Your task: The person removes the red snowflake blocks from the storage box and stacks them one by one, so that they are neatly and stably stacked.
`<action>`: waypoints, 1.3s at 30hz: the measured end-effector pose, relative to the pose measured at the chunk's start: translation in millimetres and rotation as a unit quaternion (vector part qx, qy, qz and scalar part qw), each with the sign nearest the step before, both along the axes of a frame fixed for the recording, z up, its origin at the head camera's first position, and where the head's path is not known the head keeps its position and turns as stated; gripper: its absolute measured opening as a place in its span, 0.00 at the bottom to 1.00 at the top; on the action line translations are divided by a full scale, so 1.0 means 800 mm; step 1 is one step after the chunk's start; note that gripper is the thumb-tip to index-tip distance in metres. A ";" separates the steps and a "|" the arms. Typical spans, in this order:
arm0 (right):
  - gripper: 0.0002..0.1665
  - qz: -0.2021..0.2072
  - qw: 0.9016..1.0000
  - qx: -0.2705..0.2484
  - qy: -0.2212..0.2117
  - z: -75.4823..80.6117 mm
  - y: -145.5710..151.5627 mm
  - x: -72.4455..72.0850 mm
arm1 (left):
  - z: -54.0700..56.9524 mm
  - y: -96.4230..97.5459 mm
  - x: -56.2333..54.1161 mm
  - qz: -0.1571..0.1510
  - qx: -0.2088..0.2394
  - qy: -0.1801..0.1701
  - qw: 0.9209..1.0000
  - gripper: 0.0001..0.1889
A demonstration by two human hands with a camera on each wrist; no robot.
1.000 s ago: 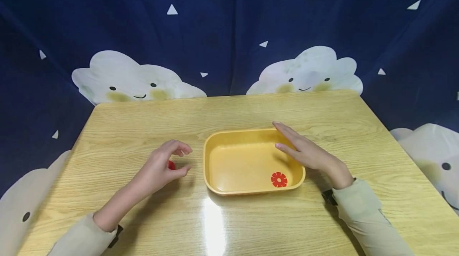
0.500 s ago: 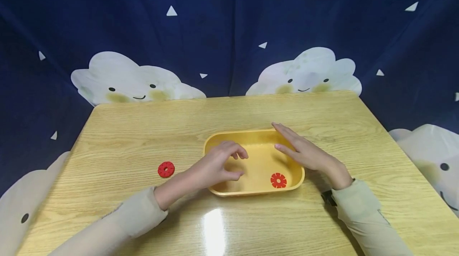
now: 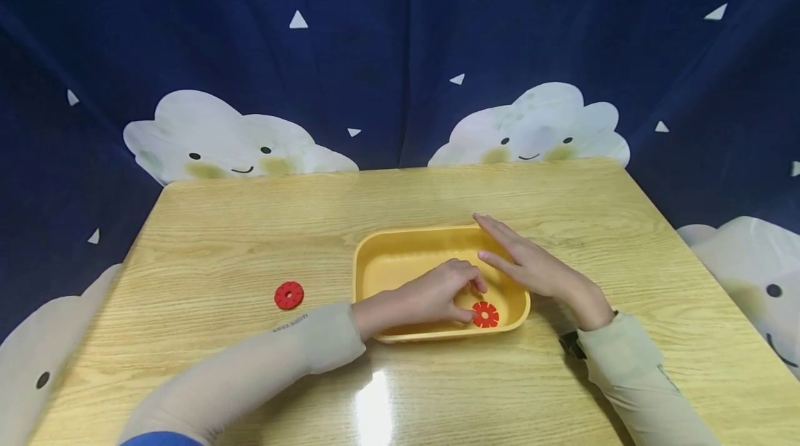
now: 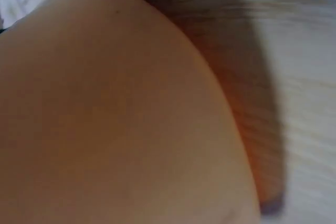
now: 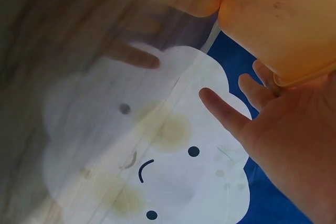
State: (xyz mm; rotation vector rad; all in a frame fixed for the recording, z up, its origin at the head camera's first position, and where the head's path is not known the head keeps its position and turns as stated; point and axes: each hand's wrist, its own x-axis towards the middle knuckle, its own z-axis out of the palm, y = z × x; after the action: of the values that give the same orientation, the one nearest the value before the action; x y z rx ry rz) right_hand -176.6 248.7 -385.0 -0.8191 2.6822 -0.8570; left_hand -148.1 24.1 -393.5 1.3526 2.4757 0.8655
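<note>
A yellow plastic tray (image 3: 387,258) sits mid-table in the head view. Inside it, near the front right corner, lies a red notched snowflake disc (image 3: 486,315). My left hand (image 3: 431,293) reaches into the tray with bent fingers and thumb apart, the thumb tip at the disc's left edge; contact cannot be told. My right hand (image 3: 540,267) rests at the tray's right end with straight fingers; the right wrist view has this hand (image 5: 294,135) against the tray (image 5: 278,14). Blurred skin fills most of the left wrist view, hiding the fingers.
Left of the tray, a second red disc (image 3: 289,295) lies on the wood-grain table (image 3: 250,237). Behind the table hangs a dark blue curtain (image 3: 375,36) printed with smiling clouds.
My left hand has moved right, from beside the second disc on the table, over the tray's left rim and down to the disc inside. My right hand stays put.
</note>
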 end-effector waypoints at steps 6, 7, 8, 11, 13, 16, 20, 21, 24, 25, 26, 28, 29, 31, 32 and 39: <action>0.41 0.000 1.000 0.003 -0.002 0.000 0.001 -0.001 | -0.009 0.015 -0.002 -0.019 -0.040 0.017 0.999 0.20; 0.41 0.000 1.000 0.004 -0.002 0.000 0.001 -0.001 | -0.009 0.017 -0.002 -0.021 -0.044 0.019 0.999 0.21; 0.41 0.000 1.000 0.005 -0.003 0.000 0.001 -0.001 | -0.009 0.018 -0.002 -0.023 -0.048 0.025 0.998 0.21; 0.42 -0.002 1.000 0.007 -0.005 0.000 0.001 -0.001 | -0.010 0.020 -0.003 -0.027 -0.055 0.034 0.998 0.20; 0.42 -0.002 1.000 0.007 -0.006 0.000 0.001 -0.001 | -0.010 0.021 -0.003 -0.029 -0.058 0.040 0.997 0.20; 0.41 0.000 1.000 0.005 -0.004 0.000 0.000 -0.001 | -0.010 0.020 -0.002 -0.034 -0.060 0.049 0.996 0.20; 0.42 0.002 1.000 0.004 0.000 0.000 -0.001 -0.001 | -0.009 0.017 0.001 -0.034 -0.064 0.056 0.996 0.19; 0.42 0.003 1.000 0.004 -0.001 0.000 -0.002 -0.001 | -0.010 0.017 0.001 -0.033 -0.064 0.056 0.996 0.19; 0.42 0.003 1.000 0.004 -0.004 -0.001 -0.002 -0.001 | -0.011 0.016 0.001 -0.031 -0.067 0.059 0.996 0.18; 0.42 0.002 1.000 0.004 -0.006 -0.001 -0.002 -0.001 | -0.011 0.016 0.001 -0.031 -0.068 0.059 0.995 0.18; 0.42 0.003 1.000 0.004 -0.006 -0.001 -0.002 -0.002 | -0.011 0.016 0.001 -0.031 -0.068 0.059 0.995 0.18; 0.42 0.002 1.000 0.003 -0.007 -0.001 -0.002 -0.001 | -0.011 0.015 0.001 -0.031 -0.068 0.058 0.996 0.18; 0.42 0.002 1.000 0.003 -0.007 -0.001 -0.002 -0.001 | -0.011 0.015 0.002 -0.031 -0.068 0.057 0.996 0.18; 0.42 0.003 1.000 0.003 -0.006 -0.002 -0.002 -0.001 | -0.010 0.013 0.002 -0.029 -0.066 0.056 0.996 0.18; 0.41 0.003 1.000 0.002 -0.006 -0.002 -0.003 -0.001 | -0.010 0.012 0.002 -0.027 -0.066 0.055 0.996 0.18; 0.41 0.001 1.000 0.001 -0.005 -0.001 -0.001 0.001 | -0.010 0.009 0.000 -0.022 -0.059 0.051 0.997 0.16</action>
State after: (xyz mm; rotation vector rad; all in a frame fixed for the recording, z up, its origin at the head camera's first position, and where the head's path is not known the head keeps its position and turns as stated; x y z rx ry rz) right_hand -175.7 247.6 -386.0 -0.8152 2.6717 -0.8544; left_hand -147.8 31.7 -401.3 1.4380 2.5176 0.6450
